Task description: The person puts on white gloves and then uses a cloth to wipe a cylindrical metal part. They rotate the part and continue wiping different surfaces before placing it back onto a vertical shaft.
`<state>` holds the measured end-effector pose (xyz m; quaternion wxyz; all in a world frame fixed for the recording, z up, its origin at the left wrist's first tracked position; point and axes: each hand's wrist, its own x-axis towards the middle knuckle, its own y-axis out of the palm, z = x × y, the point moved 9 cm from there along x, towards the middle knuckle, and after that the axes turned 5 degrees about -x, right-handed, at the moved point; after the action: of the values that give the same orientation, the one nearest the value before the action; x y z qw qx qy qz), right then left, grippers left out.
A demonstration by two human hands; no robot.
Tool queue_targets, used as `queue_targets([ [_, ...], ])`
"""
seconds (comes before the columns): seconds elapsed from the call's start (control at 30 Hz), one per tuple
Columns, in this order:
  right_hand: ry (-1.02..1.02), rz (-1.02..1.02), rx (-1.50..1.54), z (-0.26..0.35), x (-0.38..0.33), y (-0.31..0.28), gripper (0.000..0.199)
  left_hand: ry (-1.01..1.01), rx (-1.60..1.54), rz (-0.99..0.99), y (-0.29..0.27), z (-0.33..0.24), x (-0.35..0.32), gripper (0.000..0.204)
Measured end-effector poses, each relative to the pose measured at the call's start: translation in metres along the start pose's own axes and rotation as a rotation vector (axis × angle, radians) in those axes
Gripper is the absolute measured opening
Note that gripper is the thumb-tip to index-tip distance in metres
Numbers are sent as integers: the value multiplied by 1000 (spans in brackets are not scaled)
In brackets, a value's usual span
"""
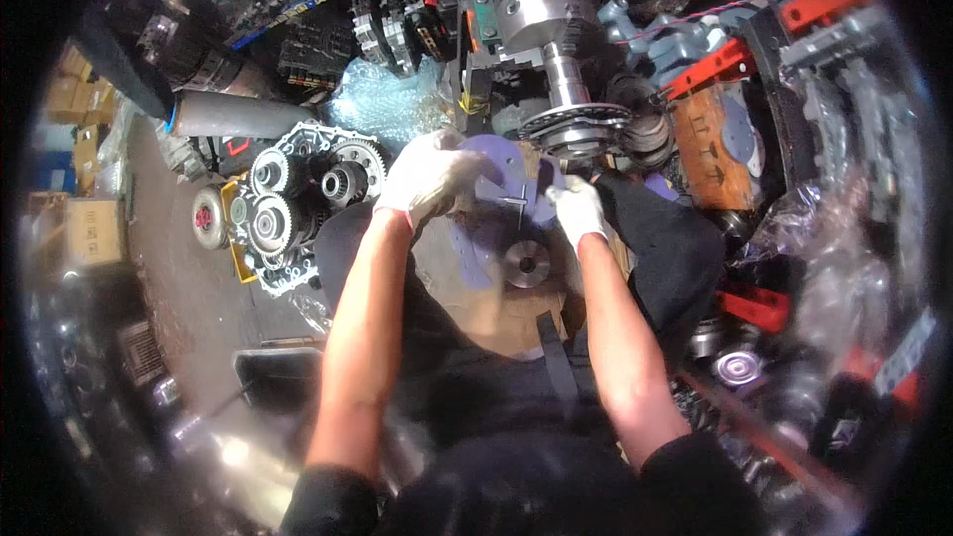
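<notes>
Between my knees, my two white-gloved hands are at a flat purple plate (504,156) with a rounded edge. My left hand (429,177) is closed on its left edge, its fingertips partly smeared. At the plate's right side, beside a dark gap, my right hand (578,208) pinches the edge; its fingertips are partly hidden. A thin T-shaped metal rod (518,201) shows against the plate. Just below, a round steel disc (527,264) with a centre hole lies on a brown cardboard surface (486,313). Another purple piece (472,253) is left of the disc.
A gear assembly (278,223) in an open metal housing stands at the left, with bubble wrap (387,104) behind it. Ahead, a shaft (566,74) with a toothed flange points toward me. Red metal bars (754,308) and stacked metal parts crowd the right.
</notes>
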<state>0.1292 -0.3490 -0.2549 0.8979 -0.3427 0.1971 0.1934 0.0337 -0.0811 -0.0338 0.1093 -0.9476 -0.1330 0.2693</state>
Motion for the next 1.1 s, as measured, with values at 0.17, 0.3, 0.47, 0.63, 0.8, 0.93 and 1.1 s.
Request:
queue_targets([
  [0.17,-104,7,669,43,-78,-41,42,0,70,-92,4,23,-39,48],
  [0.3,-93,63,800,58,-112,-25,47,92,101,-164,23,46,-44,48],
  [0.47,-172,129,702,85,-133,-9,32,85,52,-206,26,66,-41,37],
  [0.63,-187,128,607,94,-142,3,27,58,-57,-197,29,66,-39,27],
  [0.8,-174,-8,276,77,-128,0,31,86,-76,-180,35,70,-35,26],
  [0.93,-42,-312,231,58,-115,-28,32,135,172,-309,19,68,-29,31],
  [1.1,-407,-70,162,93,-120,-4,38,50,7,-259,22,79,-22,36],
])
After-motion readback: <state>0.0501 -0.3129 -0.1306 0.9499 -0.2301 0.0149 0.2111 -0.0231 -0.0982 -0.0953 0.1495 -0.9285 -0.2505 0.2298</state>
